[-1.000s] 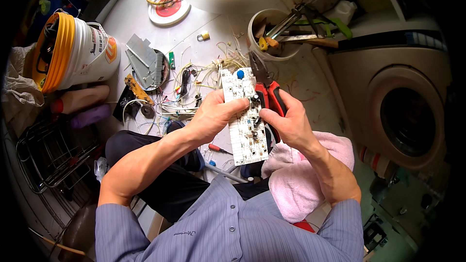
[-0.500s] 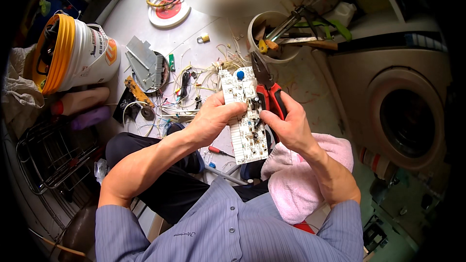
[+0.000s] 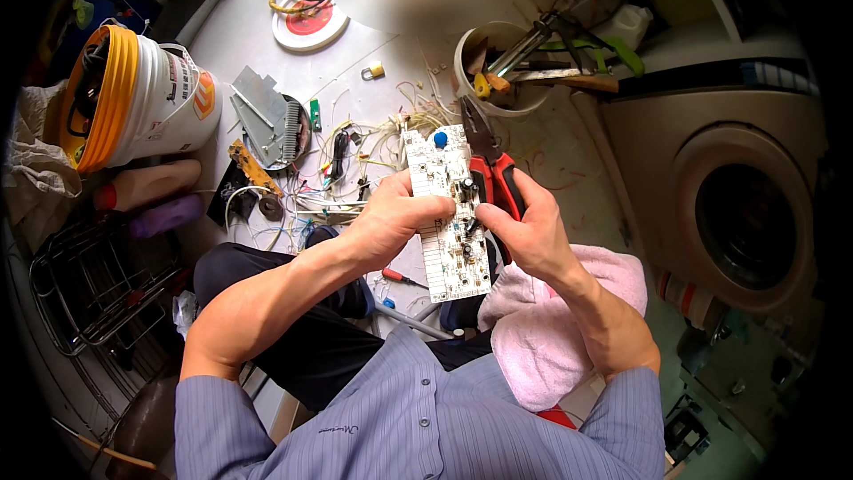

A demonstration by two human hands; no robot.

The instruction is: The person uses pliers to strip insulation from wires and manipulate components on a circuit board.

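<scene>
A long white circuit board (image 3: 455, 276) with small electronic parts and a round blue component is held up in front of me. My left hand (image 3: 391, 213) grips its left edge, thumb lying across the face and fingers hidden behind. In my right hand (image 3: 531, 229) are pliers (image 3: 505, 185) with red and black handles, their dark jaws pointing away from me beside the board's far right edge. The right thumb also touches the board's right side. A pink towel (image 3: 569, 329) lies under my right forearm.
Loose wires (image 3: 391, 138) and electronic scraps cover the floor beyond the board. A screwdriver (image 3: 395, 276) lies beneath it. A tool bucket (image 3: 459, 67) stands far right of centre, a white and orange bucket (image 3: 164, 93) at left, a washing machine (image 3: 657, 138) at right.
Almost nothing differs. The board and my left hand have shifted very slightly; the pliers stay in my right hand.
</scene>
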